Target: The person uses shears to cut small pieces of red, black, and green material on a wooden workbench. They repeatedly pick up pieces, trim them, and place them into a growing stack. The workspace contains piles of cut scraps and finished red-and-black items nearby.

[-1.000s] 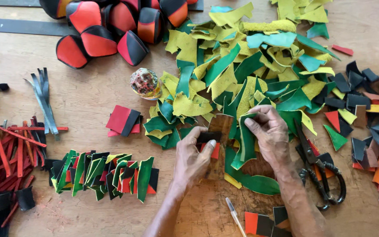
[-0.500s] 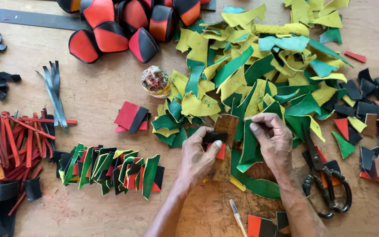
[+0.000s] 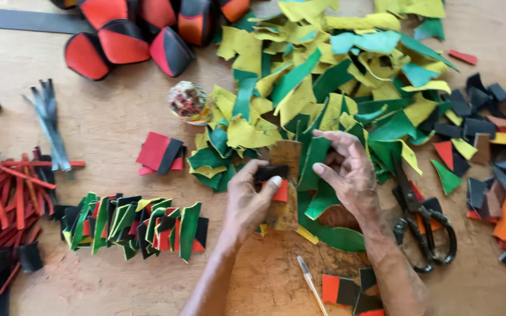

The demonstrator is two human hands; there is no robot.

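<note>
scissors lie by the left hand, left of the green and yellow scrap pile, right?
Not quite. The head view shows the scissors by the right hand, at the lower right edge of the green and yellow scrap pile. The left hand is on the far side from them.

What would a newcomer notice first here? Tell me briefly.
The big heap of green and yellow leather scraps fills the upper middle of the wooden table. Below it, the left hand pinches a small black and red piece beside the right hand. Red and black sewn balls cluster at top left.
</note>
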